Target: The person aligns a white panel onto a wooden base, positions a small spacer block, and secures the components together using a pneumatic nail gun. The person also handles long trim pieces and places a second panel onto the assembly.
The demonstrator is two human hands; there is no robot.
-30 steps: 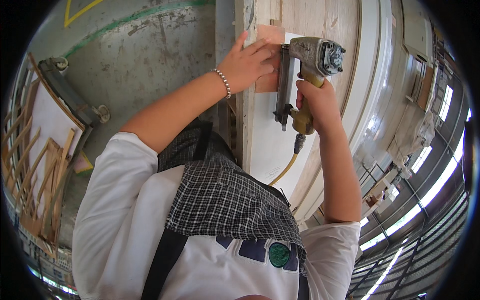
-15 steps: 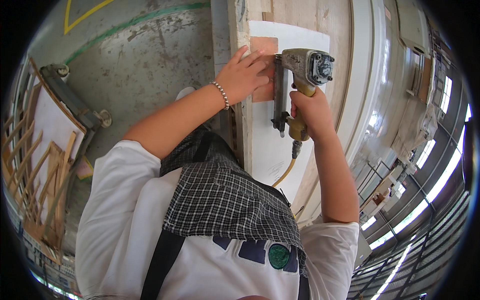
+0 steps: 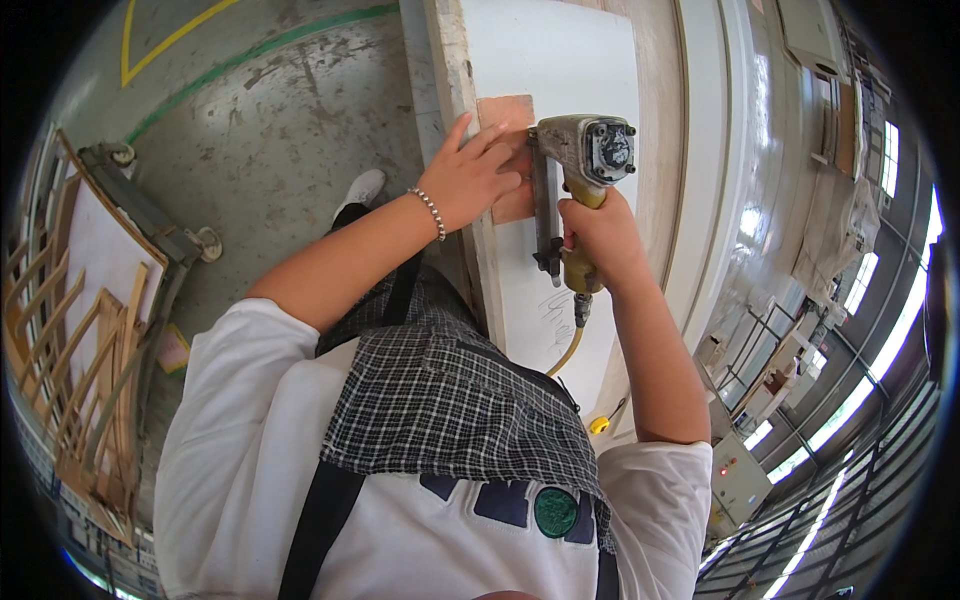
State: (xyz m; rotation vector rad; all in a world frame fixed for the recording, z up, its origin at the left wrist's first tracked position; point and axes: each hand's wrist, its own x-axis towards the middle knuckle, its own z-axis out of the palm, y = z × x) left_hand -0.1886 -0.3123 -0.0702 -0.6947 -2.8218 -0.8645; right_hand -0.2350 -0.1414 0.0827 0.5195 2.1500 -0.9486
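A flat, orange-brown rectangular piece (image 3: 508, 110) lies on a white panel (image 3: 590, 60), close to the bench's left edge. My left hand (image 3: 468, 182) rests on it with fingers spread, covering its middle. In my right hand (image 3: 608, 245), the fingers are wrapped round the yellow grip of a pneumatic nail gun (image 3: 572, 142). The gun's long dark magazine (image 3: 546, 205) stands along the piece's right side, and its nose is close to my left fingertips. Whether the nose touches the surface is hidden. A yellow air hose (image 3: 569, 355) runs from the grip back toward my body.
A yellow tape measure (image 3: 599, 425) lies near my right forearm. Handwritten marks (image 3: 556, 315) show on the panel's nearer part. On the left, a wheeled cart (image 3: 110, 225) carries wooden strips. A grey control box (image 3: 738, 475) stands at the right.
Both hands, the orange-brown piece and the nail gun have shifted nearer to me along the white panel. The view has moved slightly, and the tape measure has come into sight.
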